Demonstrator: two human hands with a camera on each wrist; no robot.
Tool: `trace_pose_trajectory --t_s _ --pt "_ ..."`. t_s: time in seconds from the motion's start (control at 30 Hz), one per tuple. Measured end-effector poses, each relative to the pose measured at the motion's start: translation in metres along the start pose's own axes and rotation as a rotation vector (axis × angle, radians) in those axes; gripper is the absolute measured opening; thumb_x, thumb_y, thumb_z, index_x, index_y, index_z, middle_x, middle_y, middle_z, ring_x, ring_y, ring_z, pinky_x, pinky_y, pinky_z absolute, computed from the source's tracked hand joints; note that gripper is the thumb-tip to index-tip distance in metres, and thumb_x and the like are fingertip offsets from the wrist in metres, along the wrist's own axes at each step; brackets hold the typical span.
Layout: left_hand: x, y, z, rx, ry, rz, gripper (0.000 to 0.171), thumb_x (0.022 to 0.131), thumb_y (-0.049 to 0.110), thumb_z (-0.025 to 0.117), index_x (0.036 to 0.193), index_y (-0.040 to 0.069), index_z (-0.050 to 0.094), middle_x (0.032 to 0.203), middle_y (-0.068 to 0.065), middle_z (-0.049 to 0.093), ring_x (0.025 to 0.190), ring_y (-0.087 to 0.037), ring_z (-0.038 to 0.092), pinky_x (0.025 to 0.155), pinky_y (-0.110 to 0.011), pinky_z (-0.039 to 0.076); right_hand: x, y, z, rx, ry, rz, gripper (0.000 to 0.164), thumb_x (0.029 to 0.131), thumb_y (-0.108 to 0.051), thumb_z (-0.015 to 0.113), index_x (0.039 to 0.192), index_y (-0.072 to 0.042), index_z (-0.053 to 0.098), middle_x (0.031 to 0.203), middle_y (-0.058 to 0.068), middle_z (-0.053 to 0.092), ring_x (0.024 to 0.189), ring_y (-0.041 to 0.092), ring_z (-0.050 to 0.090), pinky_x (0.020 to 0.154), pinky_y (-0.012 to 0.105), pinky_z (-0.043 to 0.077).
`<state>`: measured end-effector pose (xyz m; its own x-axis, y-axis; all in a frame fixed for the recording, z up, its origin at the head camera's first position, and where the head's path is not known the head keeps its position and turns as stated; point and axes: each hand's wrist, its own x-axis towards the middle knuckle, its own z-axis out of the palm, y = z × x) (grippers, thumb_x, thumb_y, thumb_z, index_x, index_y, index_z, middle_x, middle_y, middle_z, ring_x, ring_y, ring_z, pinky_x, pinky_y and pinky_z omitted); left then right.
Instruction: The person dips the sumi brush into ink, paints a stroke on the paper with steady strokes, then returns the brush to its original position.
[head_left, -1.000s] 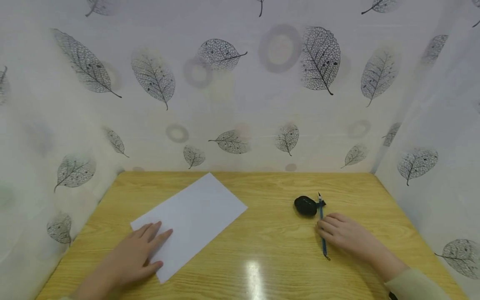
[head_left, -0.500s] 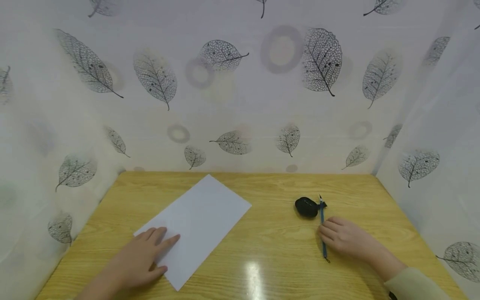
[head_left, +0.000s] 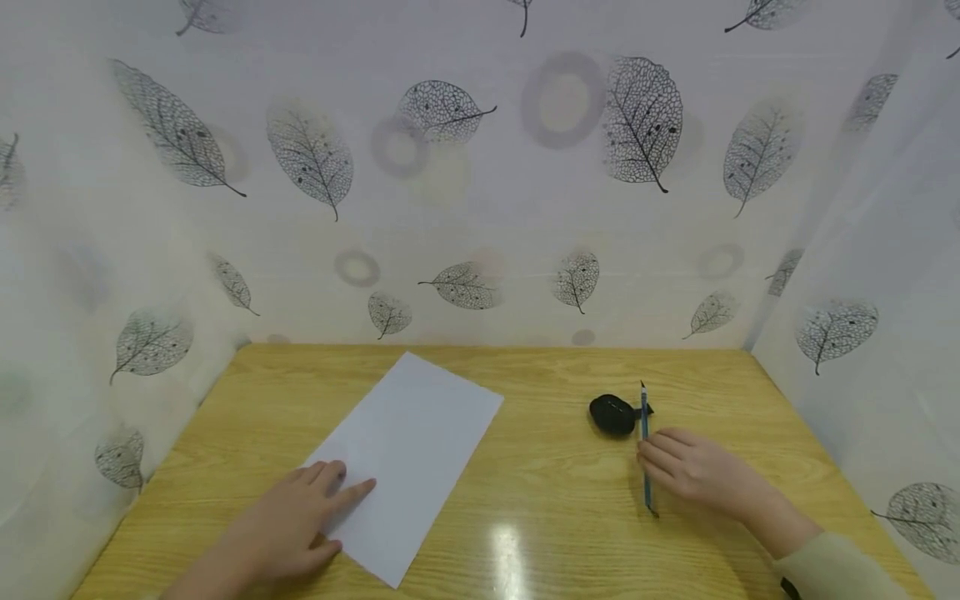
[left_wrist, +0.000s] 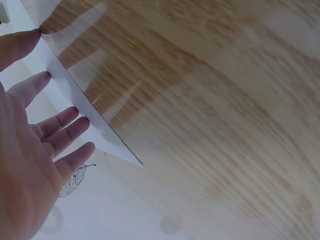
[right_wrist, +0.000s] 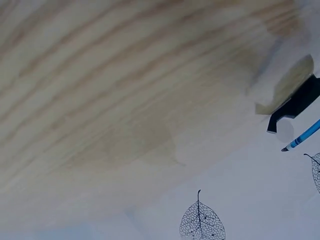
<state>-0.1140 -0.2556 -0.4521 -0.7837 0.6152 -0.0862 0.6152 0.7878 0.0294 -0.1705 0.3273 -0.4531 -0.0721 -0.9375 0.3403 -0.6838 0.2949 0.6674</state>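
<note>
The left hand (head_left: 288,517) rests with its fingers on the paper (head_left: 420,450), and it is not grasping anything. In the left wrist view its fingers are apart from each other and mostly stretched, and the thumb reaches to the edge of the paper. The paper is white, and it lies aslant on the left part of the table (head_left: 540,467). Its upper corner comes near to the back edge of the table.

The right hand (head_left: 701,471) grasps the brush (head_left: 644,421) around the middle, with the fingers bent over it; the thumb is hidden in the head view. The right wrist view does not show this hand. The brush is blue and slim, with a dark tip which points to the back wall (head_left: 495,200), and a small loop is at its near end. Whether the brush is lifted from the table, one cannot tell with certainty.

Just to the left of the brush lies a black thing (head_left: 612,415), rounded, with a short narrow part which passes behind the brush. It cannot be told whether the two touch. The table has yellow wood grain and carries a bright reflection. The wall is pale, with printed leaves, and a light sleeve (head_left: 832,567) covers the right forearm.
</note>
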Motion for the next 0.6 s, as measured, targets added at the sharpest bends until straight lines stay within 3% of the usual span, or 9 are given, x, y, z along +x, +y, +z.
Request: trace_pose_trajectory --t_s 0.23,0.37,0.5,0.6 --pt "0.007 0.005 0.002 0.04 0.043 0.065 0.068 0.093 0.053 0.072 0.155 0.028 0.056 0.137 -0.01 0.063 0.126 -0.029 0.062 0.108 -0.053 0.054 0.004 0.004 -0.005 -0.01 0.025 0.013 0.057 0.111 0.011 0.024 0.103 -0.008 0.077 0.099 0.006 0.08 0.086 0.018 0.074 0.077 0.032 0.063" --pt "0.012 0.008 0.006 0.045 0.072 0.098 0.067 0.097 0.056 0.067 0.156 0.026 0.056 0.151 -0.015 0.058 0.139 -0.038 0.057 0.113 -0.057 0.051 0.007 0.006 -0.009 -0.009 0.024 0.031 0.056 0.111 0.012 0.025 0.104 -0.007 0.077 0.099 0.006 0.08 0.087 0.018 0.074 0.077 0.031 0.063" --pt "0.016 0.014 0.007 -0.017 0.049 0.096 0.068 0.1 0.055 0.063 0.159 0.025 0.051 0.165 -0.023 0.045 0.15 -0.049 0.045 0.118 -0.064 0.044 0.01 0.008 -0.012 -0.009 0.046 0.044 0.053 0.112 0.011 0.027 0.104 -0.006 0.076 0.099 0.007 0.08 0.086 0.018 0.075 0.076 0.031 0.063" --pt "0.018 0.019 0.006 -0.069 -0.005 0.073 0.068 0.102 0.055 0.06 0.163 0.027 0.045 0.169 -0.021 0.04 0.153 -0.047 0.041 0.119 -0.064 0.043 0.012 0.009 -0.014 -0.009 0.067 0.051 0.05 0.112 0.01 0.029 0.105 -0.006 0.076 0.099 0.008 0.08 0.085 0.019 0.075 0.074 0.032 0.063"
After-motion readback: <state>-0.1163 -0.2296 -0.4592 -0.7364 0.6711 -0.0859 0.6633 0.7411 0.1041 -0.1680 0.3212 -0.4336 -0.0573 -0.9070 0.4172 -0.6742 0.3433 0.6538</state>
